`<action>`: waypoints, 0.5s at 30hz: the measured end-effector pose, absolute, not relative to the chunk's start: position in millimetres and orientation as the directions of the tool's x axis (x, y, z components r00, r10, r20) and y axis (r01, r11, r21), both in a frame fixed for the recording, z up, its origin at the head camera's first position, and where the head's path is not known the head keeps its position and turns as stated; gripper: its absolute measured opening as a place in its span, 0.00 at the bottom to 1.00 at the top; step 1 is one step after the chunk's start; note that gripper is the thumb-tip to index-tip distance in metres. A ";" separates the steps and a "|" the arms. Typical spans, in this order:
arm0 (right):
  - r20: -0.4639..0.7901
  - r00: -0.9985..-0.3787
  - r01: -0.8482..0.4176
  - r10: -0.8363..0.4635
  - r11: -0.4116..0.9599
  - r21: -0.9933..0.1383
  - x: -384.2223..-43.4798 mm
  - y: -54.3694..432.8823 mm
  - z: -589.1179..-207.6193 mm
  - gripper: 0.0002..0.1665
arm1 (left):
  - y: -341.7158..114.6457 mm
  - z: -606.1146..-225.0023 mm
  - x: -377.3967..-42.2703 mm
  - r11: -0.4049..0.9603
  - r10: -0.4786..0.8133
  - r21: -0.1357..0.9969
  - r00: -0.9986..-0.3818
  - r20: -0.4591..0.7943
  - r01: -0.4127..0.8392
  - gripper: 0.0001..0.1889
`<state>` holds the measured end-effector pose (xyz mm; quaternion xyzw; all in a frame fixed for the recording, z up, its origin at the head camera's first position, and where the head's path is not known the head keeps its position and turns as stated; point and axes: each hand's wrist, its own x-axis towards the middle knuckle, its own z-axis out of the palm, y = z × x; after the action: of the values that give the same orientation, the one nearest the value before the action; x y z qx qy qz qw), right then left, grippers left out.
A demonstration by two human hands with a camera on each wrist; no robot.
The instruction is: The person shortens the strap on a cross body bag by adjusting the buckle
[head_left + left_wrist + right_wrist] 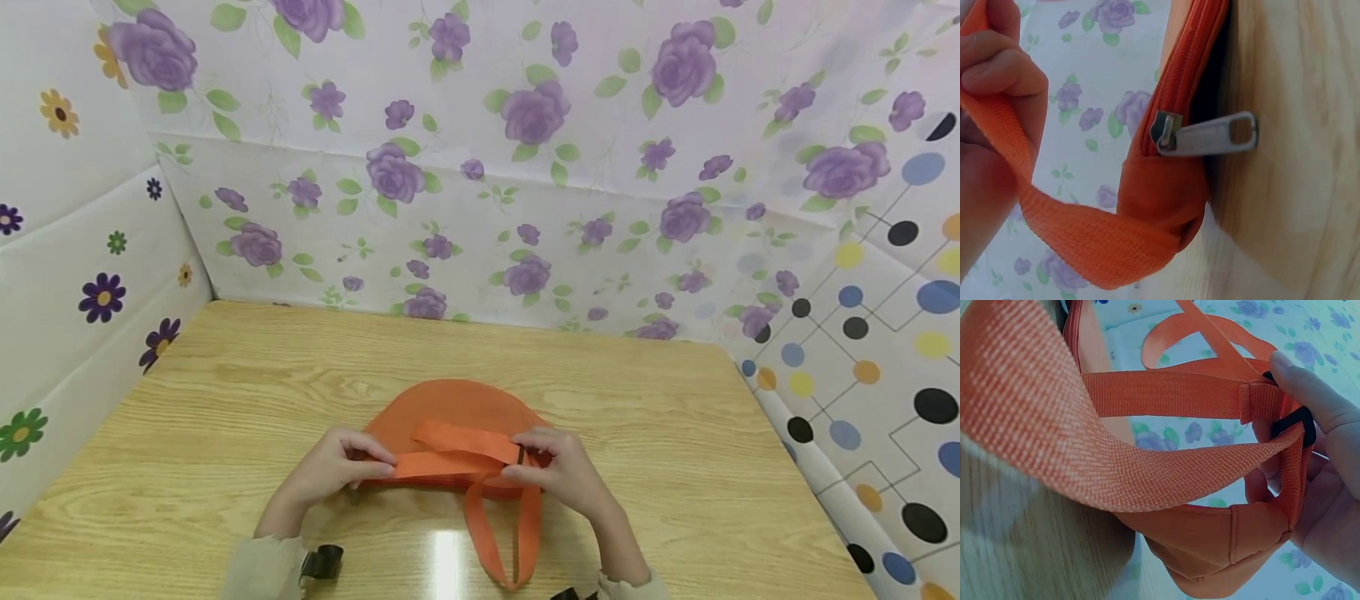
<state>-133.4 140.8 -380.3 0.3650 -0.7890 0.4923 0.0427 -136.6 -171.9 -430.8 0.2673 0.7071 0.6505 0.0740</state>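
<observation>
An orange half-moon bag (459, 400) with an orange webbing strap (435, 465) lies on the table in front of the person. At its left end the left hand (341, 461) pinches the strap between thumb and fingers. On the other side, the right hand (562, 468) holds the strap beside a black slider buckle (1300, 425), thumb near the buckle. Between the hands the strap runs fairly straight, with a folded length above it. A loose strap loop (486, 537) hangs toward the front. In the left wrist view a metal zipper pull (1210, 136) sticks out from the bag's zipper.
The wooden table (637, 400) extends around the bag. A wall covering with purple flowers (525, 275) stands behind it, with a daisy-patterned sheet (82, 250) on the left and a dotted sheet (862, 400) on the right.
</observation>
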 end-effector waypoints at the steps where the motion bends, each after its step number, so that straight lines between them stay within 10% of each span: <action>1: 0.428 -0.730 -0.618 -0.533 0.248 -0.746 -133.6 141.2 -380.4 0.12 | -173.3 -430.7 -136.3 0.012 0.474 0.962 -0.849 0.235 0.272 0.04; 15: 0.406 -0.748 -0.600 -0.525 0.273 -0.752 -134.6 143.4 -380.0 0.12 | -188.3 -430.9 -134.1 0.016 0.477 0.975 -0.859 0.186 0.220 0.06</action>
<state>-134.6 143.4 -380.0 0.3528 -0.7970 0.4887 0.0381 -134.1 -188.3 -430.9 0.2468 0.7060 0.6565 0.0981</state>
